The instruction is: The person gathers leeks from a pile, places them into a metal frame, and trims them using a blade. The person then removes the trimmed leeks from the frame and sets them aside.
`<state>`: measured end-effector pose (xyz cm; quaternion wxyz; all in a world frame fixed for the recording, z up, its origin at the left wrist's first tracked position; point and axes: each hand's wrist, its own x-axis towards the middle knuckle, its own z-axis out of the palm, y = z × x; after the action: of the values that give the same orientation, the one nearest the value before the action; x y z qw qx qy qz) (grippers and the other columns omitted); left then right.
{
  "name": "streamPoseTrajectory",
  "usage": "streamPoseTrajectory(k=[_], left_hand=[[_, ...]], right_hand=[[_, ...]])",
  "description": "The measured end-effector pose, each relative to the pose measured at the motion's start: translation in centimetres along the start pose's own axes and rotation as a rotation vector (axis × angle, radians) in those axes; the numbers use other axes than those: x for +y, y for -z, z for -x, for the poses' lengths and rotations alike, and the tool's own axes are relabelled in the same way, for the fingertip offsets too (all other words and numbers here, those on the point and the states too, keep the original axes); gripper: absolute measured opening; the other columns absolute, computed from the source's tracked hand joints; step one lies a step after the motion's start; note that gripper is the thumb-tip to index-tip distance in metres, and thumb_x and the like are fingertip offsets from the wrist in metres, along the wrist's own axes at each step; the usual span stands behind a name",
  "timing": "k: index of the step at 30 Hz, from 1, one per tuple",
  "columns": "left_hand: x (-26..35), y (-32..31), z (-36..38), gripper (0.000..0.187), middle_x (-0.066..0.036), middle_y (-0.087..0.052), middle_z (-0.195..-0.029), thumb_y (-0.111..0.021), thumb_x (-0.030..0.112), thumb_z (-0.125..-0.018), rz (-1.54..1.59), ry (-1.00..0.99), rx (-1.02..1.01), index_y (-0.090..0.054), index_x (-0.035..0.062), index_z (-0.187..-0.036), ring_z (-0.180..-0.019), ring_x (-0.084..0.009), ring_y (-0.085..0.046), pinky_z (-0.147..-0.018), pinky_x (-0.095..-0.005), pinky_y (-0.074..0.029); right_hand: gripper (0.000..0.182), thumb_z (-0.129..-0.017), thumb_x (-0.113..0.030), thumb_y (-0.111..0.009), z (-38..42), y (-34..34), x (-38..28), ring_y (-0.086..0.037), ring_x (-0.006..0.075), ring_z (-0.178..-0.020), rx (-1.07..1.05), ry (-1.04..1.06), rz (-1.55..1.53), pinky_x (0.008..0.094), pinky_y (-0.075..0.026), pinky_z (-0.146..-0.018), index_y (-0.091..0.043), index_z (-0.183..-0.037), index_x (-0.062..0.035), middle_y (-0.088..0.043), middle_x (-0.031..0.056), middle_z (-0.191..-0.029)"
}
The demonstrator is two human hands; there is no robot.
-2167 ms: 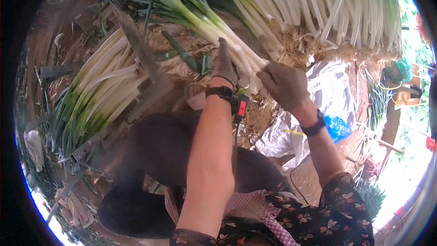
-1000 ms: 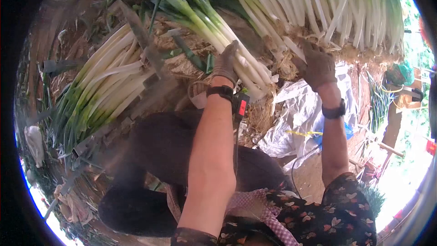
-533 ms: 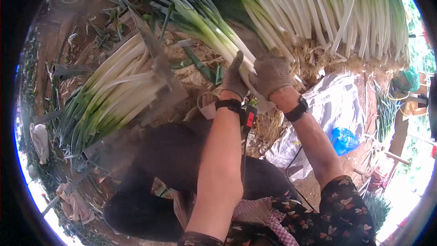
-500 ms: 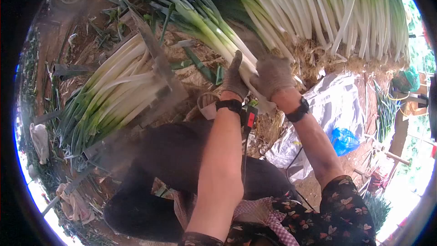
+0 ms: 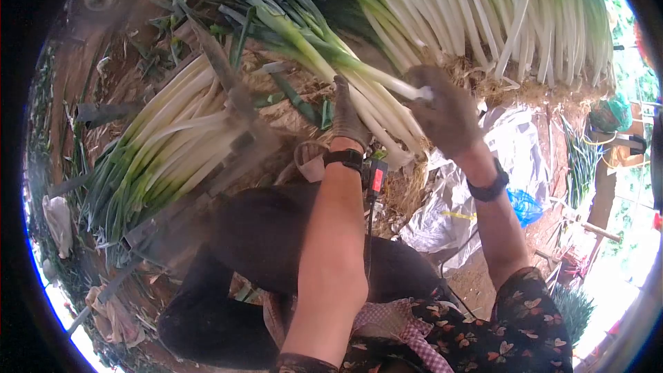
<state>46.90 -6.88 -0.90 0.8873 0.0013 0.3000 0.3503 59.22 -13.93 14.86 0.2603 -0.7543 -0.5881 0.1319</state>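
Both of my hands wear brownish gloves. My left hand [image 5: 350, 116] is wrapped round a small bundle of leeks [image 5: 373, 105] near their white lower ends. At the white end of one leek [image 5: 390, 83], lifted apart from that bundle, is my right hand [image 5: 443, 112], closed and slightly blurred. The roots of the held bundle point down to the right, and its green leaves run to the upper left. A large row of leeks [image 5: 449, 17] lies beyond my hands with the roots towards me.
A metal frame [image 5: 238, 100] stands at the left beside another leek pile [image 5: 162, 141]. White plastic sheeting [image 5: 507, 159] and a blue bag [image 5: 523, 207] lie on the right. A green bag [image 5: 610, 115] is farther right. A wheel [image 5: 97, 0] shows at top left.
My right hand has moved right, away from my left hand, with the end of one leek, which now stands apart from the bundle. My left hand has barely shifted.
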Motion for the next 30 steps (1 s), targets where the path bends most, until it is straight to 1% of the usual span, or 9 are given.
streamPoseTrajectory(k=[4,6,9,14,18,20,23,29,30], left_hand=[[-2.1,21.8,-17.5,0.077,-0.016,-0.045,-0.136,-0.039,0.067,-0.094,-0.219,0.118,-0.447,-0.033,0.0096,-0.145,-0.120,-0.0306,-0.048,-0.104,-0.0425,-0.039],[5.7,6.4,-6.5,0.041,-0.015,-0.054,-0.122,-0.040,0.031,-0.104,-0.541,0.035,-1.153,-0.043,0.0008,-0.131,-0.111,-0.0222,-0.053,-0.097,-0.0364,-0.045],[0.8,5.7,-3.5,0.042,-0.014,-0.056,-0.121,-0.046,0.033,-0.100,-1.343,-0.452,-0.139,-0.046,0.0016,-0.129,-0.110,-0.0226,-0.055,-0.095,-0.0366,-0.046],[-0.3,5.5,-2.7,0.045,-0.013,-0.059,-0.119,-0.057,0.035,-0.093,-2.033,-0.654,-0.011,-0.051,0.0031,-0.124,-0.108,-0.0232,-0.058,-0.092,-0.0370,-0.048],[-0.7,5.2,-2.7,0.047,-0.012,-0.061,-0.118,-0.066,0.037,-0.088,-2.151,-0.667,0.012,-0.054,0.0042,-0.120,-0.106,-0.0237,-0.060,-0.090,-0.0373,-0.050],[1.2,2.8,-1.4,0.050,-0.015,-0.052,-0.132,-0.052,0.040,-0.098,-2.106,-0.555,0.045,-0.043,0.0037,-0.132,-0.115,-0.0278,-0.055,-0.092,-0.0370,-0.049],[0.5,0.2,1.3,0.077,-0.016,-0.043,-0.140,-0.048,0.066,-0.092,-0.168,0.115,-0.035,-0.035,0.0095,-0.143,-0.123,-0.0351,-0.048,-0.102,-0.0465,-0.043],[-0.5,0.6,0.3,0.085,-0.017,-0.048,-0.137,-0.053,0.067,-0.088,-0.252,0.024,0.044,-0.036,0.0053,-0.144,-0.124,-0.0343,-0.048,-0.107,-0.0444,-0.039],[-0.4,0.7,0.1,0.083,-0.018,-0.049,-0.135,-0.055,0.064,-0.089,-0.214,0.056,0.041,-0.037,0.0048,-0.143,-0.123,-0.0345,-0.049,-0.106,-0.0451,-0.041]], right_hand=[[0.026,-0.083,-0.029,-0.062,-2.8,-4.8,0.5,-0.069,0.0318,-0.088,-0.437,-0.047,0.549,0.0430,-0.051,-0.077,-0.071,-0.086,-0.0047,-0.069,0.0228,-0.094],[0.024,-0.085,-0.027,-0.060,-3.7,-4.8,0.9,-0.070,0.0316,-0.080,-0.456,-0.006,0.618,0.0422,-0.052,-0.073,-0.072,-0.078,-0.0078,-0.069,0.0189,-0.088],[0.019,-0.083,-0.023,-0.061,-5.0,1.2,-1.0,-0.070,0.0265,-0.074,-0.201,0.082,0.665,0.0400,-0.053,-0.068,-0.071,-0.079,-0.0076,-0.070,0.0154,-0.091],[0.014,-0.087,-0.023,-0.064,0.0,20.7,7.7,-0.069,0.0177,-0.079,0.416,0.444,0.830,0.0321,-0.054,-0.062,-0.075,-0.092,-0.0175,-0.070,0.0001,-0.104],[0.025,-0.096,-0.017,-0.054,14.8,31.9,21.4,-0.066,0.0225,-0.097,0.604,-0.209,1.012,0.0346,-0.054,-0.081,-0.068,-0.116,-0.0157,-0.067,0.0042,-0.115],[0.031,-0.101,-0.022,-0.046,25.0,36.3,34.3,-0.065,0.0255,-0.100,0.473,-0.480,0.966,0.0372,-0.054,-0.082,-0.057,-0.128,-0.0100,-0.066,0.0080,-0.111],[0.067,-0.089,-0.059,-0.055,29.0,29.3,32.1,-0.060,0.0388,-0.113,0.225,-1.155,1.015,0.0503,-0.048,-0.092,-0.044,-0.141,-0.0179,-0.058,0.0222,-0.129],[0.032,-0.094,-0.009,-0.057,13.1,7.3,13.3,-0.057,0.0315,-0.118,0.044,-0.532,-0.300,0.0382,-0.048,-0.099,-0.058,-0.125,-0.0061,-0.060,0.0174,-0.126],[0.032,-0.097,-0.021,-0.057,10.8,4.4,12.5,-0.060,0.0317,-0.112,-0.094,0.083,0.043,0.0377,-0.049,-0.094,-0.057,-0.123,-0.0029,-0.061,0.0183,-0.121]])
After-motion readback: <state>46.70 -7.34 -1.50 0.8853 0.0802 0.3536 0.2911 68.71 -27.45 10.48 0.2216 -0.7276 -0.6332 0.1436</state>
